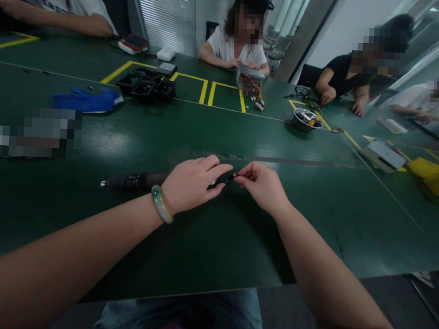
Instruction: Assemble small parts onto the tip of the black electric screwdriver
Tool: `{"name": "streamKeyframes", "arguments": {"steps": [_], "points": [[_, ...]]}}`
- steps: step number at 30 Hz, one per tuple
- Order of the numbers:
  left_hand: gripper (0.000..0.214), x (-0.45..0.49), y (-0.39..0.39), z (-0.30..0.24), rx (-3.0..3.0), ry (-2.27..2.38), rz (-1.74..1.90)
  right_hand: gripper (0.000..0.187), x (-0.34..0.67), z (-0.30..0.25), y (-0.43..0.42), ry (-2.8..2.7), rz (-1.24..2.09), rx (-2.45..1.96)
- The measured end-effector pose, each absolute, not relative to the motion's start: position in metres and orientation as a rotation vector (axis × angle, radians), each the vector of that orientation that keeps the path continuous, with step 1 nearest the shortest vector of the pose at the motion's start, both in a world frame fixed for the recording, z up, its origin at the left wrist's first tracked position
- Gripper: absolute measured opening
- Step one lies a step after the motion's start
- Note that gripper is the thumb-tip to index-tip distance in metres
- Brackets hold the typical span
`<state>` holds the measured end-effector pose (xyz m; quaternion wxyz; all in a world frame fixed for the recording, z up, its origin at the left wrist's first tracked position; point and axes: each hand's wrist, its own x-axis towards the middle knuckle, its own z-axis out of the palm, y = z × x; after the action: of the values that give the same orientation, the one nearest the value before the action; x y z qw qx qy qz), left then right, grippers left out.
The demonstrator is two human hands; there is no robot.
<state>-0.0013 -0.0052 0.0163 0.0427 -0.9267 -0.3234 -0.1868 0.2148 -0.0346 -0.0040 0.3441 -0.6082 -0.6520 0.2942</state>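
A long dark tool with a silver tip, which looks like an electric screwdriver, lies in front of me with its tip to the left. My left hand, a bangle on its wrist, curls over the tool's right part, fingers closed around its black end. Thumb and fingertips of my right hand pinch together right at that end. A tiny coppery spot shows between the hands; what the right fingers hold is too small to make out. The tool's middle is partly hidden under my left hand.
On the green table lie a blue glove, black sockets, a power supply with coloured wires, a metal bowl of parts and a yellow item. Several people sit across the table.
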Motion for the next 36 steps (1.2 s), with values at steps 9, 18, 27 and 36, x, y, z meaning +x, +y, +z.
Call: {"name": "streamKeyframes", "arguments": {"steps": [9,18,27,36], "points": [[0.025,0.003,-0.006,0.012,-2.885,-0.971,-0.491,0.01,0.205,-0.002,-0.041,-1.889,0.783,-1.728],[0.02,-0.001,-0.007,0.015,-2.922,-1.065,-0.476,0.01,0.199,0.004,-0.047,-2.076,0.72,-1.667],[0.015,-0.004,-0.004,0.017,-2.941,-1.143,-0.43,0.023,0.192,0.002,-0.05,-2.077,0.746,-1.577],[0.018,-0.005,-0.001,0.015,-2.98,-0.989,-0.429,0.026,0.189,-0.002,-0.049,-1.862,0.758,-1.615]]}}
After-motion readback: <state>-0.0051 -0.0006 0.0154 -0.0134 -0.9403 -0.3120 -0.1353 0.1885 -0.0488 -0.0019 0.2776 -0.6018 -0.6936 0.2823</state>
